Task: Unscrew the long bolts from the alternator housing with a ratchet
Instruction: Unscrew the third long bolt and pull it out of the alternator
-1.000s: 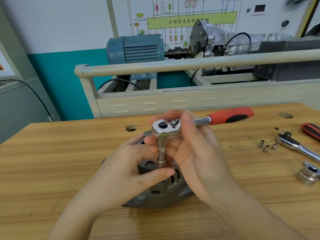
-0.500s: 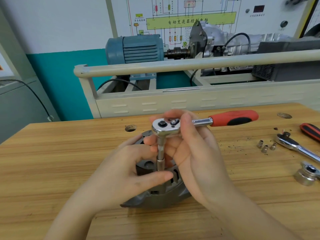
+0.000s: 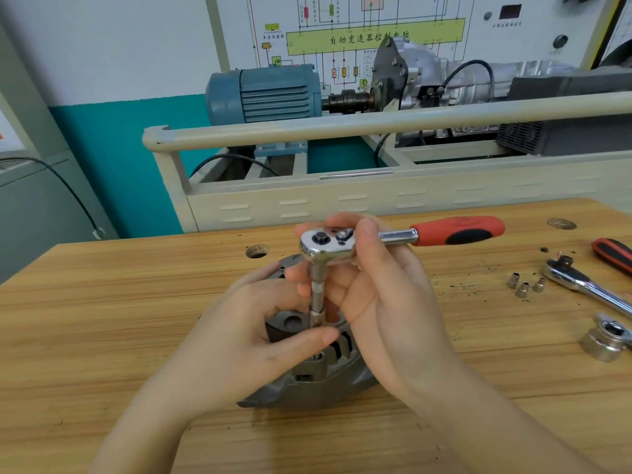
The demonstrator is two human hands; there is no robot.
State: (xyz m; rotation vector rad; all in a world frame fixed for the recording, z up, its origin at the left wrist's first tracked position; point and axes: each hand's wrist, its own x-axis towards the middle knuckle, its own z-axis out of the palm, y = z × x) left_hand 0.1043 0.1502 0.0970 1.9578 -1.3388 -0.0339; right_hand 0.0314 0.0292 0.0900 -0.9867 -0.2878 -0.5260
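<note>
A grey alternator housing (image 3: 318, 381) lies on the wooden bench (image 3: 102, 319), mostly hidden by my hands. Above it stands a chrome ratchet (image 3: 325, 246) with a red and black handle (image 3: 458, 230) pointing right. Its extension and socket (image 3: 317, 302) run straight down onto the housing; the bolt under the socket is hidden. My right hand (image 3: 386, 302) grips the ratchet head from the right, fingers curled over its top. My left hand (image 3: 253, 333) holds the housing from the left, thumb lying across its front below the socket.
On the bench at the right lie three small sockets (image 3: 525, 285), a second ratchet (image 3: 588, 285), a red and black tool handle (image 3: 614, 253) and a large socket (image 3: 607, 340). A round hole (image 3: 257, 251) is in the benchtop. A beige rail (image 3: 376, 124) with machinery stands behind.
The red handle has swung slightly further to the right and away from me. Both hands keep their hold in the same place.
</note>
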